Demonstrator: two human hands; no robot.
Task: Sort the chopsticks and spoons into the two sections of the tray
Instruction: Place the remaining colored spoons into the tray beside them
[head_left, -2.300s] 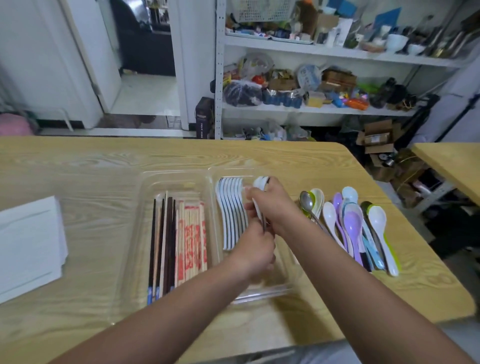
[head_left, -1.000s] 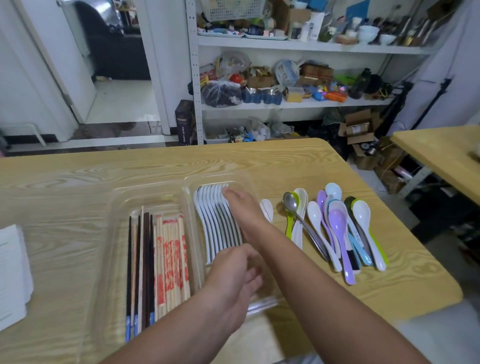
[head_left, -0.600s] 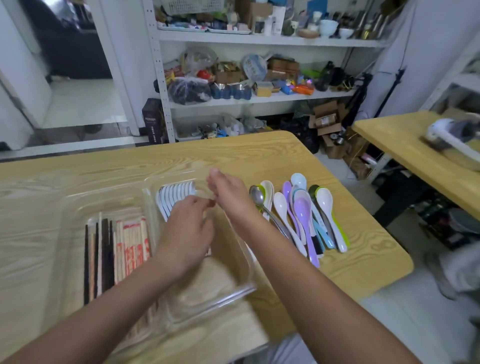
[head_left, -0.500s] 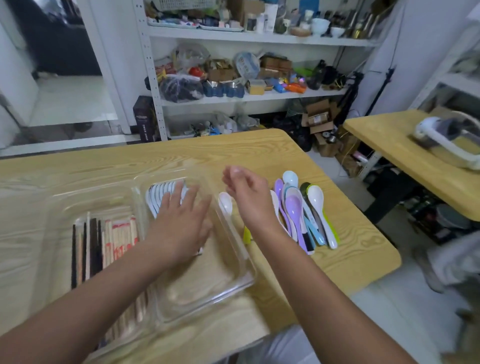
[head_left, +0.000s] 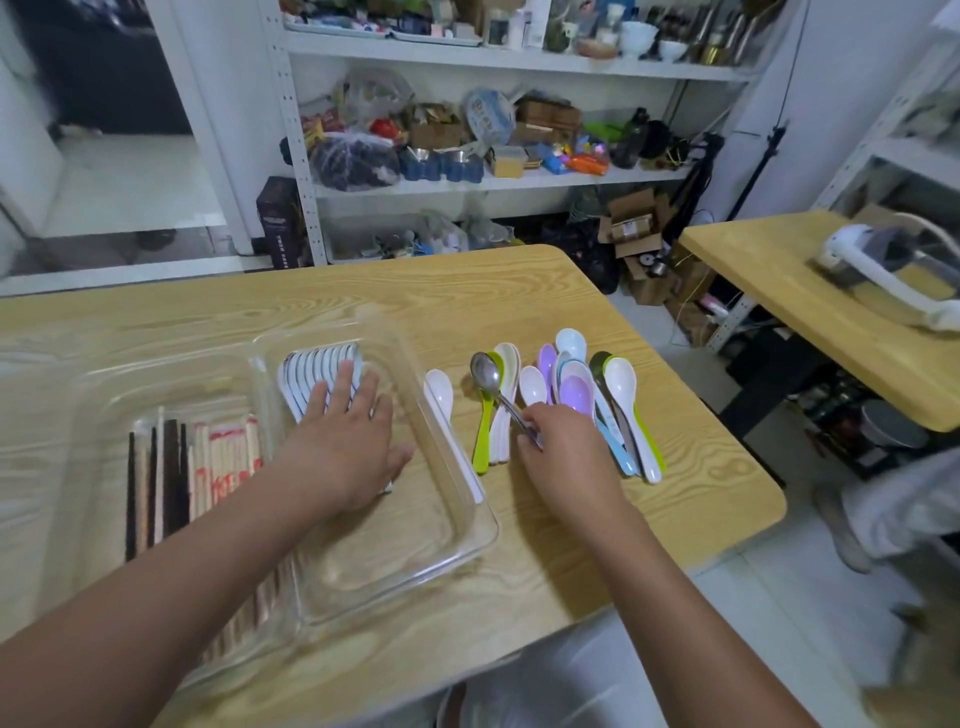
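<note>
– So, the fingers?
– Right hand (head_left: 563, 457) pinches the metal spoon (head_left: 493, 387) handle; left hand (head_left: 345, 447) lies flat, fingers apart, on white spoons (head_left: 317, 364) in the tray (head_left: 467, 540)'s right section.
– Progress?
– Chopsticks (head_left: 176, 473) fill the left section; colored spoons (head_left: 576, 395) remain outside, right.

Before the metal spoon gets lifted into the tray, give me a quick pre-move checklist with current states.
1. Right hand on the metal spoon handle: ok, fingers at the handle; firm grip cannot tell.
2. Left hand steadying the white spoons in the tray: ok.
3. Room in the spoon section beside the left hand: ok.
4. Chopsticks confined to the left section: ok.
5. Metal spoon free of neighbours: not ok, it lies across the green spoon.
</note>
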